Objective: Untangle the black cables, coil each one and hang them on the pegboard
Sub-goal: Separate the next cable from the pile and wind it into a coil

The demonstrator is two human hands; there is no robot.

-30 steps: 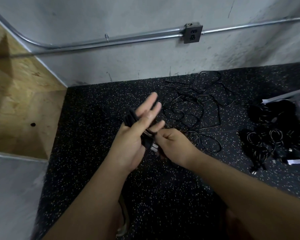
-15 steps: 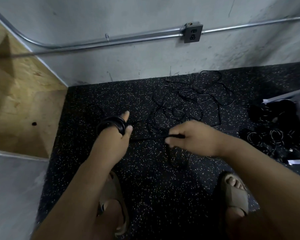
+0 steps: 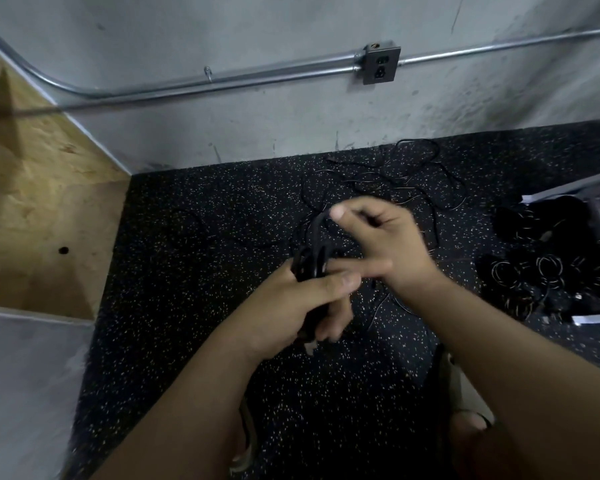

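coil [image 3: 309, 265] clamped in left hand [image 3: 288, 303] fingers so loops cannot slip | cable [image 3: 321, 220] pinched by right hand [image 3: 385, 237] fingers, likely for next loop | tangle [image 3: 392, 178] left on floor [image 3: 205, 306] at 1 o'clock

Black cable coil [image 3: 310, 263], upright, hand-held.

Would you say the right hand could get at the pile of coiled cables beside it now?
Probably not yet: the right hand seems to pinch the cable that the left hand holds coiled. Only floor shows between it and the pile, so letting go should free the way.
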